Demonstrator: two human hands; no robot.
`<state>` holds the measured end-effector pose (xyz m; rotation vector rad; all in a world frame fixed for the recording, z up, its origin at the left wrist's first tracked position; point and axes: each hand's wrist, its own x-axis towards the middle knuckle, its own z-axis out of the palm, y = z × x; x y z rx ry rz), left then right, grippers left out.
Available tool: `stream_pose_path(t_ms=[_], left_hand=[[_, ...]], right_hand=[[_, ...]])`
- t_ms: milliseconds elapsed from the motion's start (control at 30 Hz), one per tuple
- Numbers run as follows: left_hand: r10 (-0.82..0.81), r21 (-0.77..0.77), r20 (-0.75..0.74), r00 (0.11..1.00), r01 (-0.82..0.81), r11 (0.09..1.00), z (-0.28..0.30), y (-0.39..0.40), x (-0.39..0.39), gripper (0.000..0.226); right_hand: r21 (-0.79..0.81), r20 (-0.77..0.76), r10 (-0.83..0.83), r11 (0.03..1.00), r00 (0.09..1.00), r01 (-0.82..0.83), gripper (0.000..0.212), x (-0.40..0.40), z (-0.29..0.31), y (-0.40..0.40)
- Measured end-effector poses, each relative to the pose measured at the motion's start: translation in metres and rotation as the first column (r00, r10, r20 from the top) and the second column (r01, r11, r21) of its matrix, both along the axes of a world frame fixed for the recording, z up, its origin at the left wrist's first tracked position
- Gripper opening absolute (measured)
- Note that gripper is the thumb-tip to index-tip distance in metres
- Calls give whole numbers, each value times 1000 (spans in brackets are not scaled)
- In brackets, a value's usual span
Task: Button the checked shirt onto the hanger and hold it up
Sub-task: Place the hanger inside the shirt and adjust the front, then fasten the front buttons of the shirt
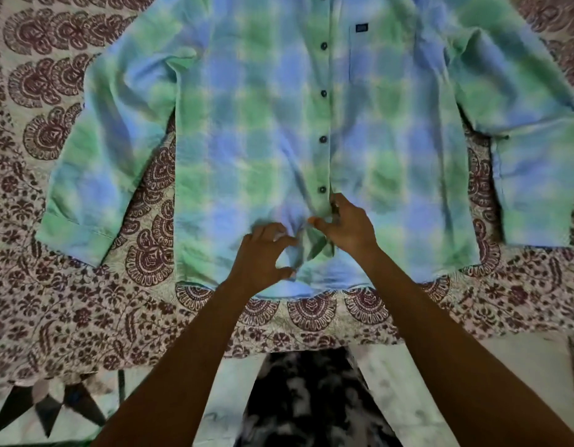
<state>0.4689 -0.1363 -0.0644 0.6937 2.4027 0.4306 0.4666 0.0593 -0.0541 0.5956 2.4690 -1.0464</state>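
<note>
The shirt (279, 140) lies flat, front up, on the bedspread (69, 301), its long axis running straight away from the person, hem nearest; the placket (324, 117) with its dark buttons runs along that axis; both hands sit close together at the placket's hem end, the right hand (346, 225) just under the lowest fastened button (322, 189) and pinching the placket edge, the left hand (263, 258) beside it, nearer the hem, fingers curled into bunched cloth; soft, thin, creased cotton in blurred green-blue checks; no hanger shows.
</note>
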Motion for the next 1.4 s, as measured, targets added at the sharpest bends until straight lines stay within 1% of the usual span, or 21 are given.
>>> stream_pose_path(t_ms=[100,200,267,333,400,467,567,633,700,733,767,833,933,1000,1033,1067,1133,1200,1267,1333,1400], left_hand=[[-73,-63,37,997,75,995,6,-7,15,48],[-131,-145,-50,990,123,982,9,-7,24,47],[-152,-184,-79,985,135,974,11,-3,27,44],[-130,-183,-70,989,116,976,11,1,28,36],[-85,-148,-75,994,73,986,10,1,29,25],[-15,-100,-59,998,9,995,9,-3,29,18],[84,34,41,996,-85,996,9,-15,28,20],[77,117,105,992,-89,989,14,-25,26,32],[50,173,123,991,-71,982,21,-33,23,43],[44,197,132,990,-70,978,24,-37,22,44],[48,222,145,988,-80,972,28,-40,21,44],[72,242,164,984,-111,964,32,-45,21,42],[83,164,148,985,-107,981,32,-50,24,48],[85,109,115,990,-97,989,30,-49,28,50],[71,68,89,993,-77,995,30,-47,29,48],[40,3,57,998,-40,999,29,-44,29,43],[-71,-198,13,997,72,978,31,-35,28,28],[-137,-355,16,990,134,925,33,-23,25,23],[-111,-416,70,991,130,900,37,-17,19,22],[-8,-417,166,986,78,906,40,-18,12,19],[65,-416,250,966,47,908,40,-22,8,17]], right_hand=[[65,75,36,997,997,-41,51,15,2,1],[174,108,97,978,989,-115,52,25,6,0],[166,33,164,972,986,-167,63,40,6,-2],[57,-116,203,979,972,-197,82,62,3,-5],[-20,-215,208,976,954,-217,102,85,0,-10],[39,-240,269,963,933,-267,111,104,-5,-17],[140,-267,307,950,913,-279,100,120,-12,-28],[130,-288,216,974,933,-186,95,121,-10,-30],[80,-314,143,989,939,-124,92,116,-6,-28],[52,-336,142,990,931,-132,81,112,-2,-26],[38,-373,158,987,914,-155,63,109,2,-24],[70,-454,213,977,866,-203,32,105,9,-18],[212,-546,365,931,754,-298,25,109,5,-7],[342,-509,521,853,685,-394,23,115,-1,-5],[385,-438,576,814,690,-435,23,119,-5,-6],[395,-344,601,790,722,-469,26,122,-8,-8],[363,-184,586,786,789,-500,43,124,-13,-14],[385,-106,621,746,776,-544,48,121,-16,-19],[429,-96,633,722,768,-542,39,116,-15,-22],[384,-150,610,761,778,-523,35,111,-15,-18],[377,-235,675,726,699,-574,30,110,-16,-9]])
